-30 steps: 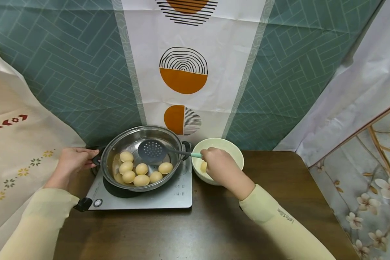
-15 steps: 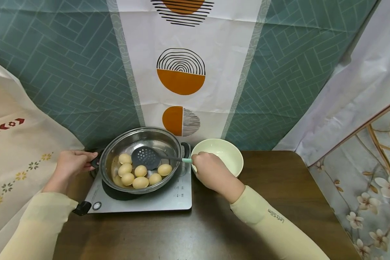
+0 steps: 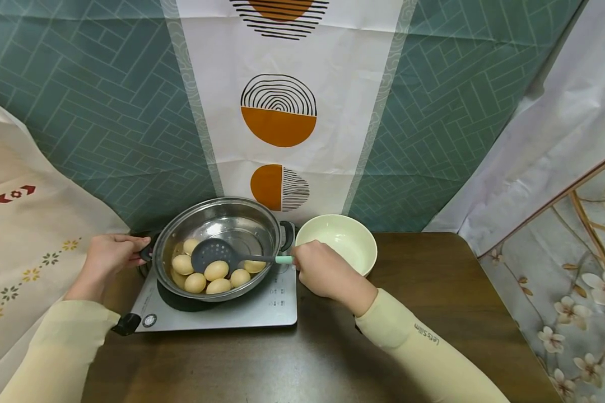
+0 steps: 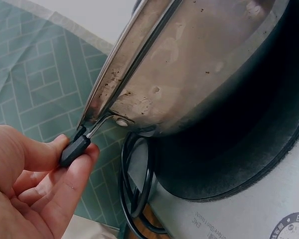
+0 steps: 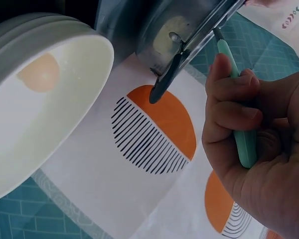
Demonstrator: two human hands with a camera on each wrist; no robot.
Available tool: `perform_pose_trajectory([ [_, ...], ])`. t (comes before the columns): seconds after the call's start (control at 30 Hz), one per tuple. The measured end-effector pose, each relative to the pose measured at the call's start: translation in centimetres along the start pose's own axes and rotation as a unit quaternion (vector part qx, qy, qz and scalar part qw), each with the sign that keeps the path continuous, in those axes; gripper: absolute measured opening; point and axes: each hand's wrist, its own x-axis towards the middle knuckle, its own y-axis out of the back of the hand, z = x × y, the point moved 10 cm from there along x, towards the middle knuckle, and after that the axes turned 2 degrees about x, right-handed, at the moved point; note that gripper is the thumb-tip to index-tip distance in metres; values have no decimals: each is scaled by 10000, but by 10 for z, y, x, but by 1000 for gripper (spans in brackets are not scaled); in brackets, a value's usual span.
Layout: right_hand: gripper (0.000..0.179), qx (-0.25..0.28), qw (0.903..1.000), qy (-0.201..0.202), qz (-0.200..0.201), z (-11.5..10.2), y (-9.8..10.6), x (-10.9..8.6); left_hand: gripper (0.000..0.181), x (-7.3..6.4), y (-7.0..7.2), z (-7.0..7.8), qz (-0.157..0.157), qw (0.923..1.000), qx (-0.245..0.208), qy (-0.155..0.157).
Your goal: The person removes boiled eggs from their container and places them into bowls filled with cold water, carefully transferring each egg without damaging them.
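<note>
My left hand [image 3: 110, 257] pinches the black side handle [image 4: 75, 149] of a steel pan [image 3: 232, 215] between thumb and fingers. The pan is tilted, its left side raised off the cooktop in the left wrist view. Several pale brown eggs [image 3: 219, 286] lie together at its near left, in a little liquid. In my right hand [image 3: 330, 274] is the mint-green handle [image 5: 245, 142] of a dark skimmer [image 3: 205, 255]. Its perforated head is down among the eggs, with one egg overlapping its near edge. Fingers curl round the handle in the right wrist view.
A silver induction cooktop [image 3: 262, 313] sits under the pan. Right of it stands a pale green bowl [image 3: 355, 240], with an egg [image 5: 42, 73] inside, seen in the right wrist view. A black cord [image 4: 124, 184] loops behind the cooktop. Patterned cloth [image 3: 408, 184] hangs at the back.
The skimmer has moved left and toward me, down among the eggs, and the right hand has moved left with it. Some eggs have shifted. The left hand stays on the pan handle.
</note>
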Motion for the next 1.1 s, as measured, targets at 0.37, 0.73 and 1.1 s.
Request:
perform_pose_trajectory([
  [0.37,25,573,9983,-92,-79,5,-5,-1,31,0,0,-3,70,9998,-186,53],
  [0.73,26,1600,9847,-504,-464,21,-16,0,22,1,0,-3,69,9995,-309,50],
  [1.1,26,1955,9774,-577,-564,27,-20,1,26,2,0,-5,102,9993,-336,95],
])
